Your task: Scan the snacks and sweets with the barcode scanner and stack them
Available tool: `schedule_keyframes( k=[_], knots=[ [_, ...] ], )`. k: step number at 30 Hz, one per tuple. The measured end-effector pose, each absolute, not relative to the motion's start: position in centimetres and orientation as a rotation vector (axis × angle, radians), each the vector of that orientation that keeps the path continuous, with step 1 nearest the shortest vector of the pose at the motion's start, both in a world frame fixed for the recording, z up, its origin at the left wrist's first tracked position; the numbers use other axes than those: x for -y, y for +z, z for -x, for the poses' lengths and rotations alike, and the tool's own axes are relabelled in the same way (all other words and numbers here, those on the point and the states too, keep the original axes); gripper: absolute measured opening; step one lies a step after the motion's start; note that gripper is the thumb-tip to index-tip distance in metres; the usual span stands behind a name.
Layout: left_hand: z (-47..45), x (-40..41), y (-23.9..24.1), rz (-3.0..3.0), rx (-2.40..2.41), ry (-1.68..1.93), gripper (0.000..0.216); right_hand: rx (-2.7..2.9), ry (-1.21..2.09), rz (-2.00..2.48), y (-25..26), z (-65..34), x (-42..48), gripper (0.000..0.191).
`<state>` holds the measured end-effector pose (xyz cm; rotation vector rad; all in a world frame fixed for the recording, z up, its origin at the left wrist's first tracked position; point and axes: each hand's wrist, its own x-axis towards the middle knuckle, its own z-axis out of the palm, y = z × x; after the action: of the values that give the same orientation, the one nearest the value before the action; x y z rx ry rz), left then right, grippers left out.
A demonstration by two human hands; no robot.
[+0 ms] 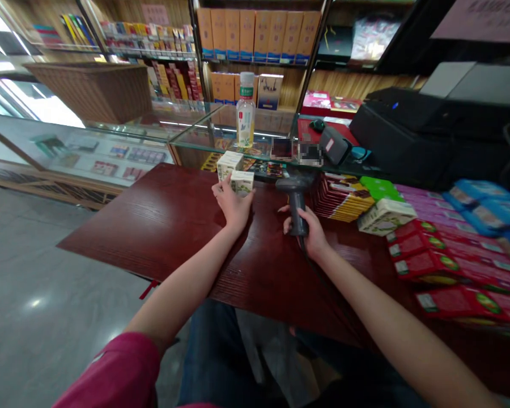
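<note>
My left hand (233, 203) grips a small cream-coloured box (243, 180) with green print, thumb and fingers on its sides, near the far edge of the dark red wooden table (165, 209). Right behind it stands a second, similar box (229, 162). My right hand (308, 226) is wrapped round the handle of a black barcode scanner (297, 204), its head pointing left toward the boxes. The scanner's cable runs down along my right forearm. A third similar box (385, 217) lies to the right, beside stacked packets.
A clear plastic drink bottle (245, 116) stands on the glass display case (195, 130) behind the table. Yellow-brown packets (342, 195), red packs (433, 255) and blue packs (488, 198) line the right side. A wicker basket (96, 90) sits back left, a black machine (412, 124) back right.
</note>
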<state>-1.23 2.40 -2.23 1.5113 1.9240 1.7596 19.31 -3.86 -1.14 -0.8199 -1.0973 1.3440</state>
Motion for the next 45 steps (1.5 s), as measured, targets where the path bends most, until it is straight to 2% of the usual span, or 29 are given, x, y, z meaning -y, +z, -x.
schedule_keyframes(
  k=[3, 8, 11, 15, 17, 20, 21, 23, 25, 28, 37, 45],
  knots=[
    [0.1, -2.8, -2.6, -1.783, -1.748, 1.682, 0.082, 1.068, 1.222, 0.841, -1.5, -19.4, 4.0, 0.029],
    [1.5, -4.7, -2.4, -2.027, -1.251, 1.346, 0.084, 1.039, 1.099, 0.916, -1.6, -19.8, 4.4, 0.026],
    [3.4, -5.3, -2.1, -2.014, -1.168, 1.227, 0.072, 0.977, 1.094, 0.919, -1.6, -20.0, 4.8, 0.023],
    [4.3, -4.5, -1.6, -2.058, -1.401, 1.162, 0.046, 1.014, 1.097, 0.924, -1.7, -20.1, 4.8, 0.021],
    [4.0, -3.6, -1.0, -2.122, -1.512, 1.150, 0.051, 1.040, 1.091, 0.933, -1.7, -20.1, 4.9, 0.021],
    [4.1, -2.6, 0.2, -2.235, -1.325, 0.995, 0.077, 1.058, 1.095, 0.946, -1.5, -20.0, 5.0, 0.024],
    [4.3, -2.4, 0.5, -2.234, -1.204, 0.902, 0.078, 1.058, 1.103, 0.947, -1.3, -20.0, 5.1, 0.024],
    [4.9, -2.4, 0.9, -2.192, -1.059, 0.776, 0.068, 1.057, 1.124, 0.943, -1.1, -19.9, 5.3, 0.025],
    [5.2, -2.8, 0.9, -2.167, -1.085, 0.830, 0.058, 1.070, 1.137, 0.935, -1.0, -19.9, 5.4, 0.025],
    [4.4, -3.4, 0.0, -2.065, -1.159, 1.024, 0.059, 1.092, 1.125, 0.933, -1.0, -20.0, 5.5, 0.025],
    [1.4, -4.7, -1.2, -1.269, -1.188, 1.313, 0.034, 1.074, 1.212, 1.006, -0.1, -20.6, 8.6, 0.030],
    [1.1, -5.0, -0.9, -1.146, -1.234, 1.348, 0.038, 1.206, 1.364, 0.976, 0.2, -20.1, 9.8, 0.032]
  ],
)
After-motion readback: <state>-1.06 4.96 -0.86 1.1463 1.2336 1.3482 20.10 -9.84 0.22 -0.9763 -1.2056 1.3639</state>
